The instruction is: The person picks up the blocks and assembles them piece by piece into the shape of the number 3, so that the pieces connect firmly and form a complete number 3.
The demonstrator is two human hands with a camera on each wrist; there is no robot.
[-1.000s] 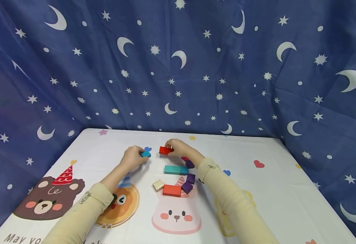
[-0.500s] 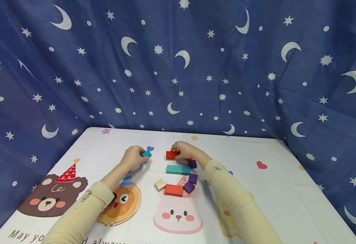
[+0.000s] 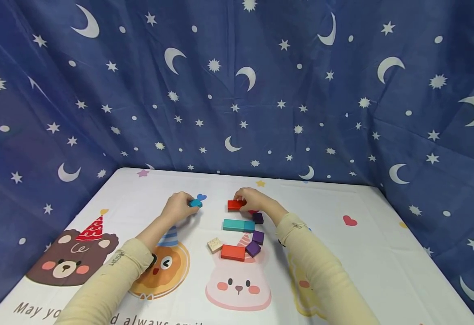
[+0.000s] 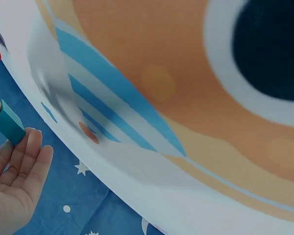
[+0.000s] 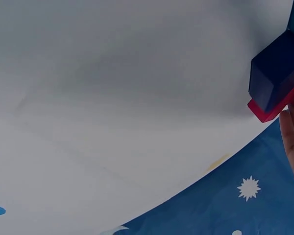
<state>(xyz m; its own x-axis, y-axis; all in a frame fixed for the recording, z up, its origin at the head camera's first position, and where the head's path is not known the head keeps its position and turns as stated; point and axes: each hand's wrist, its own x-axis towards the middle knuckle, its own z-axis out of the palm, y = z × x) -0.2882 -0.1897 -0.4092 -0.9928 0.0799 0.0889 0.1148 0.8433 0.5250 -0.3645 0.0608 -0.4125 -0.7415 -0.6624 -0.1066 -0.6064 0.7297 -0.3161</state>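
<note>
My left hand point(image 3: 177, 208) pinches a small blue block point(image 3: 195, 203) between thumb and fingertips, over the far left-middle part of the table. In the left wrist view the same block appears teal point(image 4: 11, 121), held at the fingertips. My right hand point(image 3: 257, 201) grips a red rectangular block point(image 3: 235, 206) at its right end. Just beyond the teal blocks point(image 3: 239, 225), that red block lies parallel to them. Beside the right hand is a dark purple cube point(image 3: 257, 218), with a crimson piece point(image 5: 265, 113) under or behind it in the right wrist view.
Nearer on the table lie an orange-red block point(image 3: 233, 253), a speckled cream block point(image 3: 214, 245) and two purple cubes point(image 3: 253, 249). The white cloth point(image 3: 363, 253) has printed animals. A blue star-patterned curtain point(image 3: 237, 90) stands behind the table's far edge.
My right hand has moved right and slightly nearer, carrying the red block to just beyond the teal blocks. The left hand stays almost in place with the blue block. The head view shifts slightly.
</note>
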